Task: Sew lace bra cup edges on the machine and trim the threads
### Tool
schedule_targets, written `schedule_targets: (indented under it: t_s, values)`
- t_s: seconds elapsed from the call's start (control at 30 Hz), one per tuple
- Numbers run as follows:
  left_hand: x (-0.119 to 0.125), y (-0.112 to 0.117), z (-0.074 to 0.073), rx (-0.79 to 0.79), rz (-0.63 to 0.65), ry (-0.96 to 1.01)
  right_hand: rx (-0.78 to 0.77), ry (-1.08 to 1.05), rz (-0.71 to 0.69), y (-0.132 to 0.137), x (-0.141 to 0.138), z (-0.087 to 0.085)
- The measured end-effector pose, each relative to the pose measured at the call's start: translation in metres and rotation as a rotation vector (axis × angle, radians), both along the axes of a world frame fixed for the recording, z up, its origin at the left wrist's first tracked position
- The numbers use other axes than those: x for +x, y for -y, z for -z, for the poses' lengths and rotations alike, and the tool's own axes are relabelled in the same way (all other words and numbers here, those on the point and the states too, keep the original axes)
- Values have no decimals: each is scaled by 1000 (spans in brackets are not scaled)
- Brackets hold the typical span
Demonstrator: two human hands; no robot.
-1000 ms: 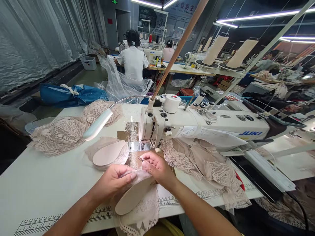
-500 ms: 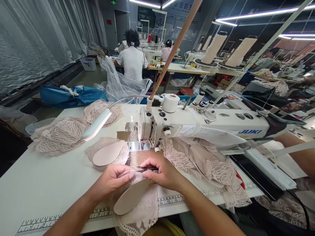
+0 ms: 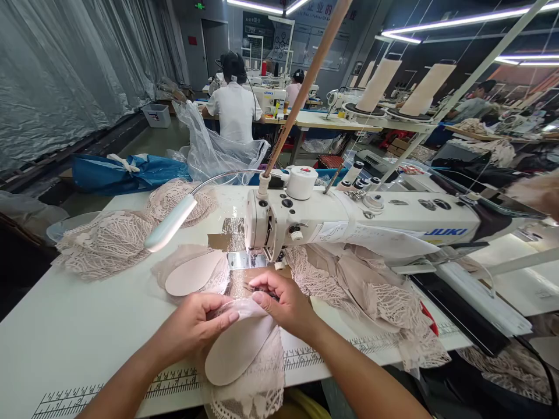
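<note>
At the table's front edge, my left hand (image 3: 203, 323) pinches the upper edge of a beige lace bra piece (image 3: 238, 352) with a smooth oval cup pad. My right hand (image 3: 286, 305) has a small pair of dark thread snips (image 3: 250, 287) tucked in its fingers, mostly hidden, with the tips pointing left. Its thumb also presses on the sheer fabric. Just beyond my hands lies a second lace piece with a pale cup pad (image 3: 194, 273). The white sewing machine (image 3: 362, 215) stands behind, its needle area above the metal plate (image 3: 238, 260).
Finished-looking lace cups (image 3: 105, 241) lie at the left under a lamp (image 3: 171, 222). More lace pieces (image 3: 349, 279) are heaped right of the needle. A printed ruler strip (image 3: 177, 381) runs along the front edge. A co-worker (image 3: 236, 107) sits ahead at another machine.
The snips' tips have moved away from the fabric edge, turning up and back into my right hand. The lace piece lies more spread out. At far right, another person's arm has left its place.
</note>
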State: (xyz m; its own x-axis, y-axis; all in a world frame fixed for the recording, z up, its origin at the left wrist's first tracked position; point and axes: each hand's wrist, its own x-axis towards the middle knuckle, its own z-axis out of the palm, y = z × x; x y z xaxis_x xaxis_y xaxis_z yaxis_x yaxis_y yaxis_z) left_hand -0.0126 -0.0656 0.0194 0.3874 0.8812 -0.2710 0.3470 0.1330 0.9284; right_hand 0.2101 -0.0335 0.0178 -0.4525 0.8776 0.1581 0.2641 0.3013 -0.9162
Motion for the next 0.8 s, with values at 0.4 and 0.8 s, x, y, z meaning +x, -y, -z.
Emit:
schedule_targets:
  t_s: [0.4,0.8]
  values:
    - [-31,-82,8,252,-151,-543,506,651,-501,17,-21,23]
    - [-25,-49,5,-207,-111,216,-165,123,-117,-20,-4,7]
